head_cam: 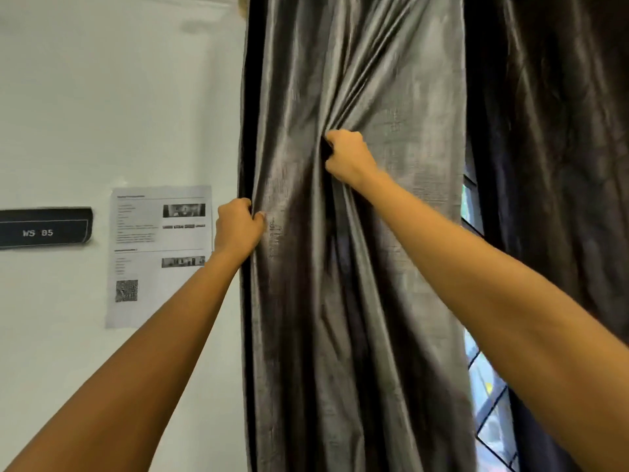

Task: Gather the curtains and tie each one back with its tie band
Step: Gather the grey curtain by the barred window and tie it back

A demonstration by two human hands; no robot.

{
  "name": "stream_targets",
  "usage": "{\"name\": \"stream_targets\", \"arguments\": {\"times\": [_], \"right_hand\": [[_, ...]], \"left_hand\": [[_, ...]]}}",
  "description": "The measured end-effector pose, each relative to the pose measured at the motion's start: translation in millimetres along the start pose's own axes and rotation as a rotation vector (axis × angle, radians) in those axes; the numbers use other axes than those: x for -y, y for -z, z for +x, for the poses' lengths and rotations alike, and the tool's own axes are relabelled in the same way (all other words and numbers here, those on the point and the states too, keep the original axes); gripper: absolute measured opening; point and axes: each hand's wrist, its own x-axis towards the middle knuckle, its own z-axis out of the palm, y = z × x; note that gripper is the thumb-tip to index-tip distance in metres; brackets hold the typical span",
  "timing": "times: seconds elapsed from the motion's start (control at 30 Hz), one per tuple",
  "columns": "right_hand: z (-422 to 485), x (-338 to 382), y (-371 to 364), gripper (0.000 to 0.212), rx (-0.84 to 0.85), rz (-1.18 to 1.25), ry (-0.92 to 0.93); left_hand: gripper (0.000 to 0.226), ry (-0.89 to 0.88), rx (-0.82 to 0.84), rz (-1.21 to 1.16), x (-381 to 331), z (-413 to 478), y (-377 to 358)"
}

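Head view, facing a grey, shiny curtain [367, 301] hanging full-height just right of a white wall [102, 97]. Gripping its left edge with the left hand [238, 229]: fingers [242, 202] curled round the hem, tips hidden behind the cloth, thumb pressed on the front face. Clutching a bunch of folds near the curtain's middle with the right hand [347, 158], higher up than the left; fingers [335, 135] closed tight into a fist, fabric pinched inside it, creases fanning up and outward from the grasp. Between the two hands, a span of cloth falling in soft vertical pleats, touched by neither. Both forearms bare, stretched forward and upward from the lower corners of the view.

Further right, a darker curtain [561, 148], meeting the grey one's right edge near the top and parted from it lower down, with a narrow strip of barred window [490, 403] bright in the gap.

On the wall, just left of the left hand, a printed sheet [160, 253] with small photos and a square code; well left of that, a dark sign [41, 231] reading "WS 85".
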Motion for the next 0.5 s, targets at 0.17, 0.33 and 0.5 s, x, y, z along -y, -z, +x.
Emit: {"name": "stream_targets", "arguments": {"times": [0.17, 0.33, 0.5], "right_hand": [[17.1, 74.3, -16.2, 0.029, 0.032, 0.039, 0.141], [9.7, 95.5, -10.7, 0.028, 0.089, 0.054, 0.189], [-18.3, 30.2, 1.6, 0.028, 0.092, -0.111, 0.025]], "left_hand": [[0.022, -0.023, -0.061, -0.054, 1.2, 5.0, 14.8], [0.027, 0.001, -0.116, -0.097, 8.4, 11.5, 12.8], [0.019, -0.075, -0.107, -0.054, 3.4, 0.8, -6.9]]}}
